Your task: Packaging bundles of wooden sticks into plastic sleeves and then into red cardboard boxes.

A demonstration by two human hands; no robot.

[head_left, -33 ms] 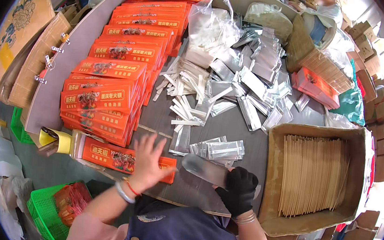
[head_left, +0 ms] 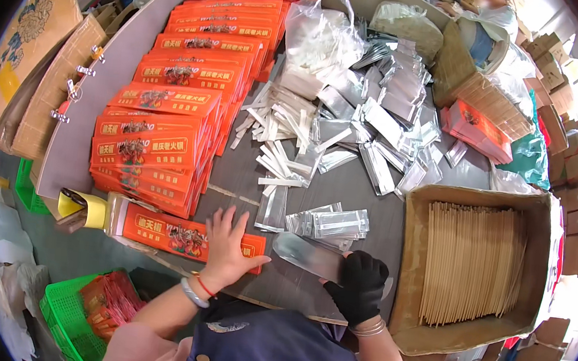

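My left hand [head_left: 229,250], its fingers spread, lies over the right part of a long red printed sleeve [head_left: 164,232] on the near edge of the table. The top sleeve's left end meets a holder with a yellow band [head_left: 94,211]. In a black fingerless glove, my right hand [head_left: 360,287] is closed round one end of a flat, greyish, see-through strip with a rounded tip [head_left: 306,254]; its exact kind is unclear. The strip points left toward the sleeve and apart from my left hand. Just beyond it are small clear-wrapped packets [head_left: 337,224].
Overlapping stacks of red sleeves [head_left: 170,108] fill the left side. White paper strips [head_left: 284,124] and silvery packets [head_left: 386,124] are heaped mid-table beside a clear plastic bag [head_left: 321,39]. A cardboard box [head_left: 410,278] holds wooden sticks [head_left: 473,267]. A green basket [head_left: 69,326] stands lower left.
My left hand has come down slightly and to the right over the red sleeve, its fingers a little closer together. My right hand and the strip look the same.
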